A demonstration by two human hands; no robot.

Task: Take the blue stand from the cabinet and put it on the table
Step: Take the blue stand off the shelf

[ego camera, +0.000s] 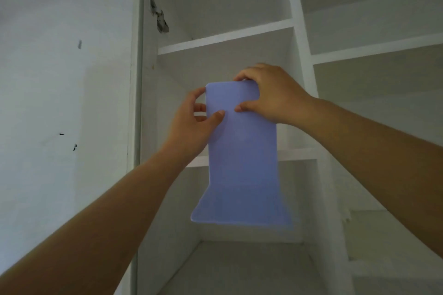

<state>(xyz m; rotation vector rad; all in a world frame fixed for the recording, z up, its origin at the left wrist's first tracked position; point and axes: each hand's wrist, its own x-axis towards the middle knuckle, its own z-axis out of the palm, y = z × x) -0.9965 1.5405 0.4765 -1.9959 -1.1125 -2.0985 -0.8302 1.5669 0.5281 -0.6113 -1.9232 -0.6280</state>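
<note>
Lifting blue stand from cabinet, apparently clear; left hand, right hand both pinching it; next, carrying tableward.

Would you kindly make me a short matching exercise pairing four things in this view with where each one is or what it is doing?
Things:
1. left hand
2. right hand
3. flat blue plastic stand with a flared base
4. grey metal door hinge

Places or states:
A. fixed high on the white cabinet frame, upper left
B. grips the stand's top right corner
C. held upright in front of the open shelves
D. pinches the stand's left edge near the top

Pairs: 1-D, 2-B, 3-C, 4-A
</note>
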